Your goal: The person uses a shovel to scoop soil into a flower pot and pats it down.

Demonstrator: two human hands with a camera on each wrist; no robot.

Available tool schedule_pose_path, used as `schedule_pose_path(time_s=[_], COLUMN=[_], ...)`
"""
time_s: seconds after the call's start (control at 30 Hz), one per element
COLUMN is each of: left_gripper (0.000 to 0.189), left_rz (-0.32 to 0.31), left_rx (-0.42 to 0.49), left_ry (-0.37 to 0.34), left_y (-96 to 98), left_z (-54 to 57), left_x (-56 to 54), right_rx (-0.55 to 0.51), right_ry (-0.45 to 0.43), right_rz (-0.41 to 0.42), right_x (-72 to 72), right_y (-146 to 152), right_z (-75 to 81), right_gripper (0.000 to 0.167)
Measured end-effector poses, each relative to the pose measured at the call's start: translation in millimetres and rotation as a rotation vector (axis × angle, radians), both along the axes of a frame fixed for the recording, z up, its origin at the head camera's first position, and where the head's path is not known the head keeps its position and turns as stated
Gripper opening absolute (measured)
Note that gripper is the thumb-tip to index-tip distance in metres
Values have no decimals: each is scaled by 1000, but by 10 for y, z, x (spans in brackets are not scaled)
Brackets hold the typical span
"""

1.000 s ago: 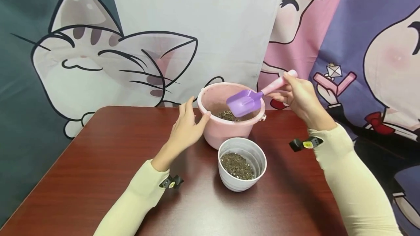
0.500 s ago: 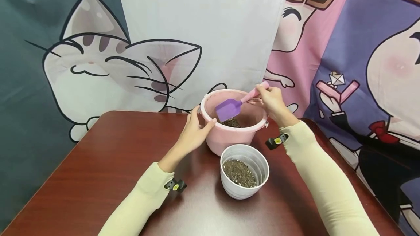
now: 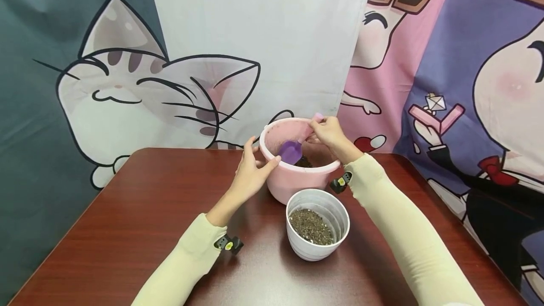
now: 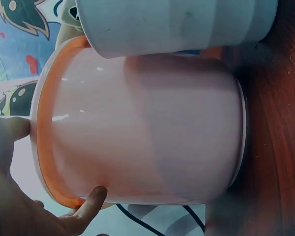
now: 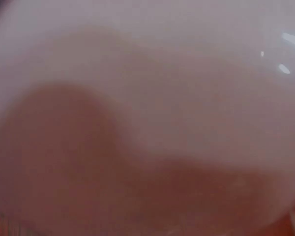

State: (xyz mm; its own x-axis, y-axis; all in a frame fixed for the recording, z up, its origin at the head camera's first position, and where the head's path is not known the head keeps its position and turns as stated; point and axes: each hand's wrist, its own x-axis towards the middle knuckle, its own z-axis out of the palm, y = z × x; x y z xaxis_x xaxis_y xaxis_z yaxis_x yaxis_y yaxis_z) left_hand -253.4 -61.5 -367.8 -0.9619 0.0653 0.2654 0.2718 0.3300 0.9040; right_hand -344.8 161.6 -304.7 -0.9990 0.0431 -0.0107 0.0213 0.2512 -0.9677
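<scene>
A pink bucket stands on the table with dark potting soil inside. My right hand pinches the pink handle of a small trowel over the bucket's far right side; the purple blade dips into the bucket. My left hand rests at the bucket's left rim, thumb on the rim and fingers spread along the outer wall. In front of the bucket, a white pot holds soil too. The right wrist view shows mostly the blurred pink bucket wall.
The dark red wooden table reaches back to a printed cartoon cloth. Its far edge lies just behind the bucket. The pot stands close against the bucket's front in the left wrist view.
My right hand has moved left and down, bringing the trowel blade from above the rim down into the bucket. My left hand has stayed at the rim; the view has shifted slightly.
</scene>
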Motion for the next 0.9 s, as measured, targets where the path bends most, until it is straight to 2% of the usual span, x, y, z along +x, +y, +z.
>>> schedule_pose_path(time_s=[0.13, 0.23, 0.43, 0.53, 0.67, 0.8, 0.9], left_gripper=[79, 76, 77, 77, 77, 78, 77], left_rz=[9, 9, -6, 2, 21, 19, 9], left_rx=[-33, -45, -36, -57, -106, -125, -120], left_ry=[5, 5, 12, 18, 29, 40, 45], left_y=[6, 7, 9, -1, -14, -17, -10], left_z=[-8, -5, 1, 3, 4, 4, 2], left_x=[9, 9, 0, -3, -13, -16, -9], right_rx=[138, 196, 291, 373, 406, 372, 365], right_ry=[24, 18, 38, 74, 55, -37, -66], right_rz=[81, 157, 213, 243, 307, 370, 388], right_x=[17, 25, 23, 17, 32, 45, 45], right_y=[-4, -20, -28, -37, -51, -52, -37], right_z=[-44, -68, -90, -90, -69, -45, -37], right_gripper=[35, 34, 42, 43, 34, 40, 40])
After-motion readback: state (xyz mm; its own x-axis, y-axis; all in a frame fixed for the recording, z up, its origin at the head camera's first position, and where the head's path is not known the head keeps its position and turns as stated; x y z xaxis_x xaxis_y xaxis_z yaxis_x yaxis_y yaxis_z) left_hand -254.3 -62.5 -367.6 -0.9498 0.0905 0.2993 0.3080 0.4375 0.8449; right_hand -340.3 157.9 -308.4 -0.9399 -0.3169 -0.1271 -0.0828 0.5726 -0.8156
